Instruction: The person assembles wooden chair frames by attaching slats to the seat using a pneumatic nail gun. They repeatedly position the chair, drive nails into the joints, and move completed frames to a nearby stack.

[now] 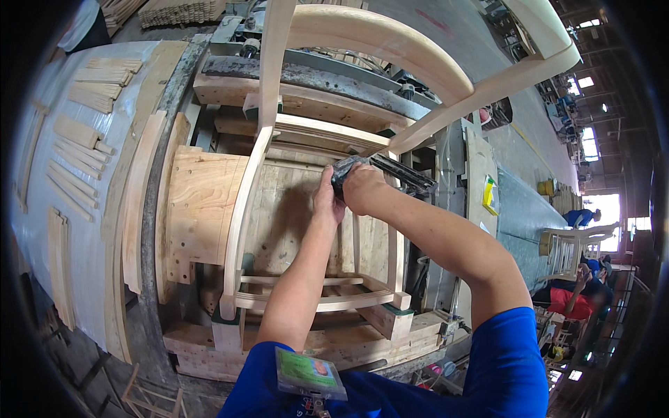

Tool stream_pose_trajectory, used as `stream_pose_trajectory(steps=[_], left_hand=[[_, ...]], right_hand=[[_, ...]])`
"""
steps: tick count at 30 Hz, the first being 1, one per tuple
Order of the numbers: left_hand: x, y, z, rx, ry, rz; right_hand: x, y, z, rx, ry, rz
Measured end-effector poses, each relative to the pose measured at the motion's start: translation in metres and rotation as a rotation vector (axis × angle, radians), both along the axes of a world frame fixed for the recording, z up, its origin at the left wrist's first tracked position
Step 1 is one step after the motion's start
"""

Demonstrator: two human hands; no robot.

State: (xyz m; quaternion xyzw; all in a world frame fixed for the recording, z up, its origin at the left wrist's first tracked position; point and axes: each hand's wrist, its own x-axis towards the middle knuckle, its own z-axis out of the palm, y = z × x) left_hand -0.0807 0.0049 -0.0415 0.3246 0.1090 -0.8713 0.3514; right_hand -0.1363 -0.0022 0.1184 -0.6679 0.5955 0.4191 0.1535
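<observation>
Left hand [326, 200] and right hand [364, 188] are both grasping dark tool [343, 169], closing firmly round it. Chair frame [244, 202] is surrounding grip: curved rail [380, 42] arching beyond, front rail [355, 302] crossing on near side. Posts [274, 56] and rails are looking joined already; space below grip is lying open, so frame is probably awaiting more work. Hands are hiding tool's tip; can't tell whether it is touching wood.

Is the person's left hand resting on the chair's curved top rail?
No, the left hand is on the dark tool, beside the right hand.
</observation>
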Motion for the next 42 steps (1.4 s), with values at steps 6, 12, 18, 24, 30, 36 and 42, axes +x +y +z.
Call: stream_pose_trajectory(steps=[6, 12, 18, 24, 30, 36, 42], left_hand=[[0.006, -0.004, -0.003, -0.021, -0.030, 0.011], [0.006, -0.001, 0.020, 0.004, -0.019, 0.080], [0.044, 0.018, 0.046, -0.101, 0.009, -0.278], [0.080, 0.004, 0.009, -0.158, -0.235, -0.182], [0.070, -0.037, 0.009, -0.061, -0.136, 0.104], [0.077, -0.063, 0.003, -0.042, -0.205, 0.132], [0.075, -0.055, 0.011, -0.058, -0.195, 0.144]], right_hand=[[0.009, -0.005, 0.000, -0.055, -0.022, -0.042], [0.005, -0.001, 0.018, -0.067, -0.021, 0.001], [-0.010, 0.038, 0.021, -0.050, 0.029, 0.093], [0.045, 0.028, 0.042, -0.015, 0.063, 0.759], [0.047, -0.018, 0.018, -0.191, 0.079, 0.872], [0.053, -0.041, 0.012, -0.220, 0.048, 0.843], [0.052, -0.038, 0.018, -0.214, 0.056, 0.875]])
